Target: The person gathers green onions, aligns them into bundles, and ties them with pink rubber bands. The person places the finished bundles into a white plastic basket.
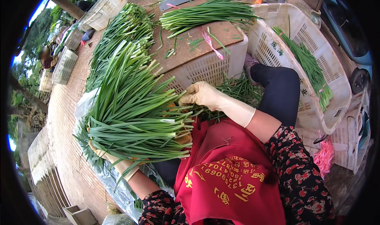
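A thick pile of garlic chives [139, 127] lies over my lap, the pale cut ends pointing right. My left hand [111, 158], in a cream rubber glove, holds the leafy ends from the lower left; leaves hide most of its fingers. At the cut ends, my right hand [202, 96], gloved alike, has its fingertips pinched together on the stalk tips. Just beyond, more loose chives [121, 44] are heaped beside a brown board [175, 54] on a white plastic crate [207, 69]. On that board lie a sorted chive bundle [207, 14], a cleaver [176, 1] and pink tie strips [211, 44].
To the right stands a large white crate [258, 44] with tied chives [311, 70] inside. Trimmed scraps [237, 87] cover the ground by my leg. Pink plastic strips [323, 156] hang at lower right. Clear plastic sheeting [111, 186] lies at lower left. A person [47, 59] is far left.
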`<state>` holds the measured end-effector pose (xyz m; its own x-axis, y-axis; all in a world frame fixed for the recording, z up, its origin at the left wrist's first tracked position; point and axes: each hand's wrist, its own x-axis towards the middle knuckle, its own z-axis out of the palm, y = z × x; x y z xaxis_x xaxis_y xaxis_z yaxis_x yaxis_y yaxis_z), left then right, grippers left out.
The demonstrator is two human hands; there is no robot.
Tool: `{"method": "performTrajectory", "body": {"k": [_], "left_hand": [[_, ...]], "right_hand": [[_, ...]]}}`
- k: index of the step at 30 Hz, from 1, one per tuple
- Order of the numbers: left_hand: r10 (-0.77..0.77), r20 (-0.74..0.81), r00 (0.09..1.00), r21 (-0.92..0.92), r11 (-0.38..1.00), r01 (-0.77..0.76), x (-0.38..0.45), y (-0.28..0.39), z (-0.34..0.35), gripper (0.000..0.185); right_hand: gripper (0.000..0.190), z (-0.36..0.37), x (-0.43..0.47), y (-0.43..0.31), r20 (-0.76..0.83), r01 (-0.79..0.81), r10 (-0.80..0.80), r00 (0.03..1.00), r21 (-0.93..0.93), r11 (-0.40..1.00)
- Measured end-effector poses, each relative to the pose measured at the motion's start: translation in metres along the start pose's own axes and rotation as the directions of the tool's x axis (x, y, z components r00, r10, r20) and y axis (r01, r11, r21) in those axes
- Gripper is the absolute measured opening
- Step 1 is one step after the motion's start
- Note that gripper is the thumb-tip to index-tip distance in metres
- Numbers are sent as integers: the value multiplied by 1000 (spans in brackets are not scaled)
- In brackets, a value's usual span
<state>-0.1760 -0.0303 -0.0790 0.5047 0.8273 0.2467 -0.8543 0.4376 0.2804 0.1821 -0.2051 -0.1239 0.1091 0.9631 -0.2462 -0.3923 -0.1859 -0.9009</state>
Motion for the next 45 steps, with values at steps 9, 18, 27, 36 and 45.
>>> {"method": "performTrajectory", "body": {"k": [9, 18, 27, 36, 45], "left_hand": [[7, 8, 1000, -190, 982, -6, -2, 39, -58, 50], [48, 106, 993, 157, 986, -64, 1, 48, -62, 49], [364, -209, 908, 535, 820, -206, 7, 9, -23, 53], [19, 111, 994, 296, 954, -51, 4, 28, -41, 49], [-15, 131, 991, 129, 992, -2, 2, 22, -34, 49]], "right_hand": [[41, -91, -13, 10, -355, -121, -20, 935, -370, 921], [30, -29, -26, -9, 207, -136, 184, 961, -224, 965], [19, -134, -55, -15, -491, -494, -124, 862, -869, 6], [37, 17, -61, 16, 117, 36, -55, 992, 155, 987], [17, -3, -42, -1, 213, -2, -156, 964, 595, 803]]}}
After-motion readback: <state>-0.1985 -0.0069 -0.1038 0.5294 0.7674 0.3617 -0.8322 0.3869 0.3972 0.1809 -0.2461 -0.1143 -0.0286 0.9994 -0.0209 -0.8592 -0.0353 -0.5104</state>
